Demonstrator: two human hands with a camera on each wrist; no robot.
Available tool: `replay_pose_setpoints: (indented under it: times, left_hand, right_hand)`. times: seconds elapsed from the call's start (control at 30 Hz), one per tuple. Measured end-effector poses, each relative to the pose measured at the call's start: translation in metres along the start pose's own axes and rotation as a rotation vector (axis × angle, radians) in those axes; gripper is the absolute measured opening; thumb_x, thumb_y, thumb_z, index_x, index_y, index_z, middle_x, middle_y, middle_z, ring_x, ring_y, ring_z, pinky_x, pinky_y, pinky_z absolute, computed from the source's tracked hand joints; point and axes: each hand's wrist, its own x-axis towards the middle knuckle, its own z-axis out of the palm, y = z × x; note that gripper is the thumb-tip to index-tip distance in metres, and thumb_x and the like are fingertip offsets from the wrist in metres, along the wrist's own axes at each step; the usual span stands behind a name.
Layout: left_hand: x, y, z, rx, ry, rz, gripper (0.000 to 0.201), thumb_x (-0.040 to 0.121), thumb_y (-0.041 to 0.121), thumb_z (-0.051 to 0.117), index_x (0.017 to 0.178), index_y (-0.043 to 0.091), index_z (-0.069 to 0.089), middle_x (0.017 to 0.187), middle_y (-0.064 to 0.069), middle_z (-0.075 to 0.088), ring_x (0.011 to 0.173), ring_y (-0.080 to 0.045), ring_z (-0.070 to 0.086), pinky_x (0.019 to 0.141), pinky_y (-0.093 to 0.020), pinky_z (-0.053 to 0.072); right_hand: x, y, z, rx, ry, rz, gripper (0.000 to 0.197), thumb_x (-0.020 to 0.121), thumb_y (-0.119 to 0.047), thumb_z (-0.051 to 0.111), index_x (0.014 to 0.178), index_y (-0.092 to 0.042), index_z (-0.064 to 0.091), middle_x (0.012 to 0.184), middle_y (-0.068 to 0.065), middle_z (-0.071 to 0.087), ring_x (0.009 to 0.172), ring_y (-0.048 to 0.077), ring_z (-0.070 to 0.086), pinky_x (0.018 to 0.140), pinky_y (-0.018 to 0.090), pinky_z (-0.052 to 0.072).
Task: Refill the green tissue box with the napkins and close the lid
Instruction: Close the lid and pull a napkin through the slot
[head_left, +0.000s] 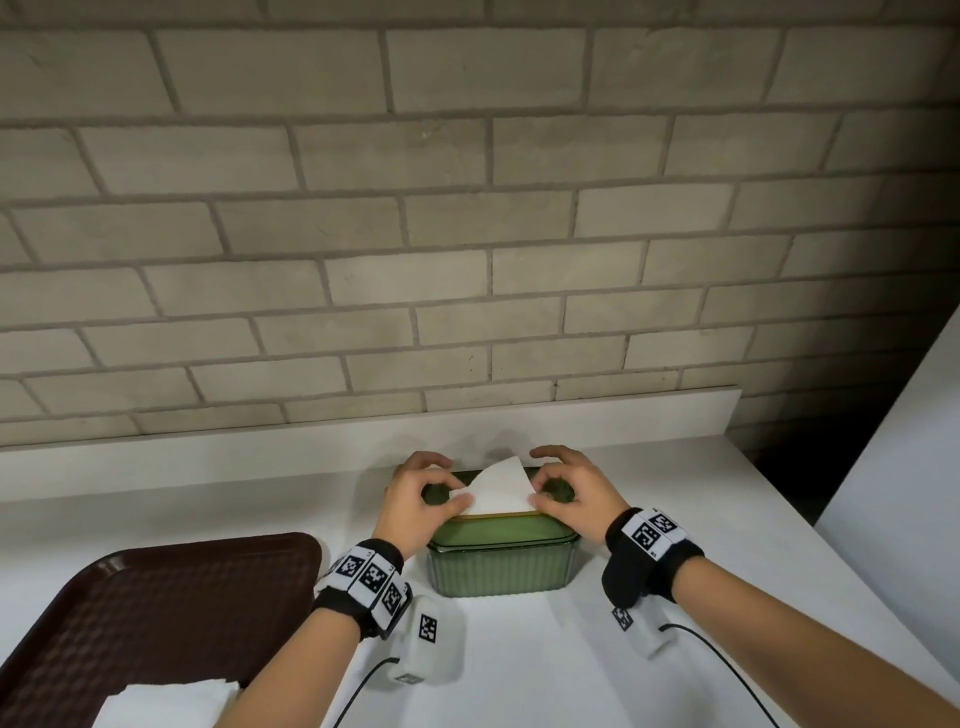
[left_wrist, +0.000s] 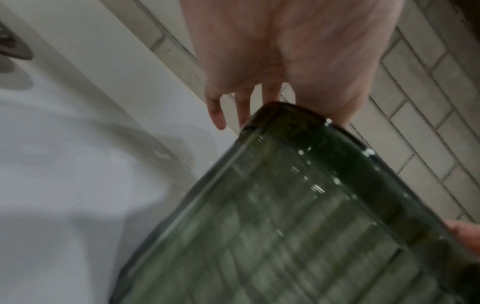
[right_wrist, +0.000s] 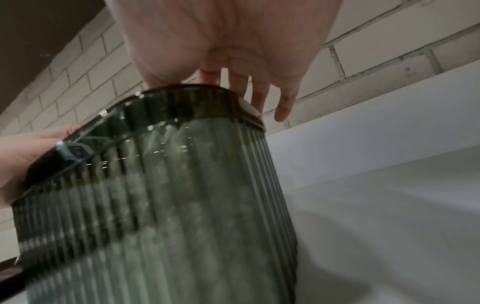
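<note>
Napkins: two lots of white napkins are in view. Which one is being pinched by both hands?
The napkin sticking up from the green tissue box, pinched by the left hand and right hand; the napkin stack lies untouched on the brown tray.

tissue box (head_left: 501, 564) on counter (head_left: 649, 519) before wall (head_left: 467, 208), tray (head_left: 156, 603) to its left, napkins (head_left: 171, 704) on tray

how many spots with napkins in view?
2. One napkin sticks up from the green tissue box, pinched by both hands. A stack of napkins lies on the brown tray. Box contents unclear.
</note>
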Motion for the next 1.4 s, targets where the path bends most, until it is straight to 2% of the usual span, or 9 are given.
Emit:
replay_pose_setpoints:
  times: [0.23, 0.4, 0.63, 0.73, 0.83, 0.97, 1.17, 1.27, 1.4]
  left_hand:
    - [0.001, 0.01, -0.004, 0.037, -0.044, 0.044, 0.028, 0.065, 0.021, 0.086, 0.052, 0.034, 0.065, 0.1, 0.013, 0.058, 0.104, -0.015, 0.053, 0.098, -0.043, 0.04]
    - [0.004, 0.02, -0.009, 0.329, -0.211, 0.059, 0.035, 0.08, 0.029, 0.074, 0.049, 0.034, 0.058, 0.12, 0.018, 0.053, 0.119, -0.015, 0.04, 0.101, -0.039, 0.029]
    - [0.011, 0.039, 0.0, 0.601, -0.301, 0.041, 0.02, 0.081, 0.03, 0.063, 0.066, 0.022, 0.074, 0.141, 0.014, 0.039, 0.133, -0.016, 0.024, 0.102, -0.04, 0.023]
    - [0.009, 0.04, -0.007, 0.659, -0.338, 0.121, 0.033, 0.084, 0.032, 0.054, 0.053, 0.024, 0.062, 0.147, 0.015, 0.037, 0.138, -0.015, 0.02, 0.104, -0.039, 0.02]
    - [0.004, 0.032, -0.018, 0.565, -0.247, 0.192, 0.034, 0.079, 0.037, 0.05, 0.053, 0.021, 0.066, 0.135, 0.016, 0.05, 0.131, -0.008, 0.029, 0.102, -0.031, 0.019]
    - [-0.002, 0.019, -0.022, 0.412, -0.049, 0.3, 0.021, 0.073, 0.035, 0.06, 0.063, 0.022, 0.072, 0.106, 0.018, 0.063, 0.108, -0.004, 0.044, 0.096, -0.038, 0.035]
    - [-0.007, 0.01, -0.012, 0.524, -0.125, 0.317, 0.031, 0.076, 0.049, 0.052, 0.069, 0.028, 0.074, 0.11, 0.02, 0.058, 0.111, -0.003, 0.04, 0.086, -0.03, 0.023]
    - [-0.009, 0.011, -0.01, 0.429, -0.078, 0.316, 0.036, 0.076, 0.051, 0.05, 0.068, 0.024, 0.072, 0.106, 0.018, 0.059, 0.107, -0.002, 0.043, 0.086, -0.029, 0.024]
    - [-0.009, 0.017, -0.009, 0.322, -0.019, 0.326, 0.013, 0.077, 0.036, 0.061, 0.083, 0.028, 0.069, 0.105, 0.016, 0.061, 0.105, -0.005, 0.051, 0.091, -0.036, 0.037]
  right_hand:
    - [0.009, -0.012, -0.009, -0.001, 0.012, -0.054, 0.013, 0.08, -0.026, 0.072, 0.074, -0.034, 0.063, 0.119, -0.015, 0.062, 0.117, 0.008, 0.052, 0.102, 0.028, 0.037]
    - [0.004, -0.01, -0.002, 0.006, -0.007, -0.058, 0.008, 0.079, -0.03, 0.072, 0.075, -0.031, 0.066, 0.114, -0.014, 0.062, 0.106, 0.006, 0.056, 0.097, 0.03, 0.043]
    - [0.004, -0.014, 0.004, -0.018, 0.0, -0.058, 0.005, 0.081, -0.033, 0.071, 0.077, -0.031, 0.069, 0.118, -0.014, 0.058, 0.108, 0.007, 0.055, 0.095, 0.027, 0.043]
    - [0.001, -0.013, 0.004, -0.009, 0.014, -0.039, 0.008, 0.08, -0.035, 0.073, 0.074, -0.036, 0.068, 0.119, -0.015, 0.057, 0.109, 0.006, 0.054, 0.097, 0.028, 0.043]
    - [0.0, -0.014, 0.004, -0.001, 0.014, -0.025, 0.008, 0.08, -0.037, 0.073, 0.074, -0.037, 0.067, 0.12, -0.016, 0.057, 0.11, 0.005, 0.054, 0.098, 0.028, 0.042]
    - [0.0, -0.015, 0.006, 0.009, 0.039, -0.011, 0.008, 0.08, -0.037, 0.072, 0.076, -0.03, 0.07, 0.119, -0.014, 0.057, 0.111, 0.007, 0.054, 0.099, 0.028, 0.042]
    - [0.0, -0.021, 0.007, 0.03, 0.079, 0.007, 0.006, 0.08, -0.033, 0.072, 0.077, -0.027, 0.071, 0.115, -0.013, 0.058, 0.108, 0.007, 0.055, 0.095, 0.024, 0.041]
    - [-0.002, -0.021, 0.008, 0.044, 0.09, -0.016, 0.008, 0.08, -0.032, 0.073, 0.083, -0.025, 0.071, 0.112, -0.012, 0.059, 0.107, 0.007, 0.056, 0.093, 0.023, 0.041]
    - [-0.006, -0.021, 0.006, 0.036, 0.103, -0.048, 0.031, 0.078, -0.042, 0.071, 0.106, -0.03, 0.065, 0.114, -0.014, 0.059, 0.105, 0.004, 0.057, 0.094, 0.029, 0.047]
